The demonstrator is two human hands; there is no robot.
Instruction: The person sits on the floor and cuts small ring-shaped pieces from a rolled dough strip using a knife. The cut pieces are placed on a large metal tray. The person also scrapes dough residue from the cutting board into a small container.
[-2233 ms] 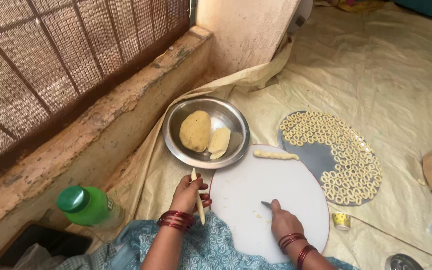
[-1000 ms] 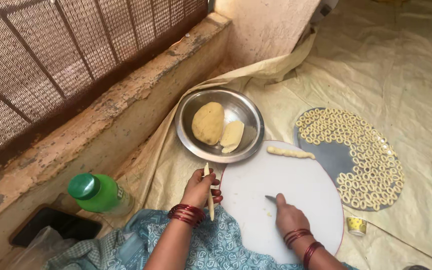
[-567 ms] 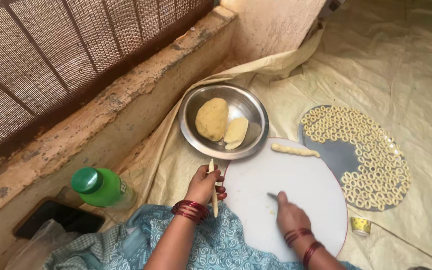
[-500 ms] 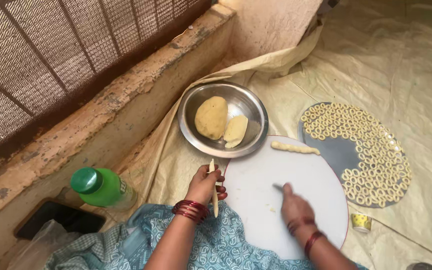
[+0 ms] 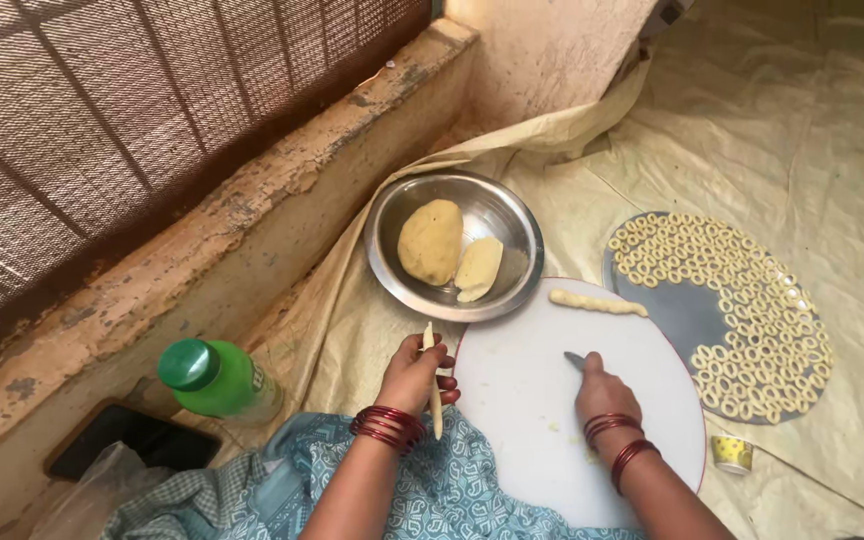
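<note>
Pale dough strip (image 5: 434, 385) is pinched in left hand (image 5: 414, 372); right hand (image 5: 602, 388) grips a knife (image 5: 575, 359), best kept flat on the board (image 5: 532, 400).

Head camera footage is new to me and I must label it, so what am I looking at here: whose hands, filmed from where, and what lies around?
The camera sits on a person's head, looking down at their own two hands. The left hand holds a thin dough stick. The right hand grips a small blade on a round white board. Behind it, a steel bowl holds dough lumps. A dough roll lies on the board's far edge. To the right, a tray carries dough rings. A green bottle stands to the left.
</note>
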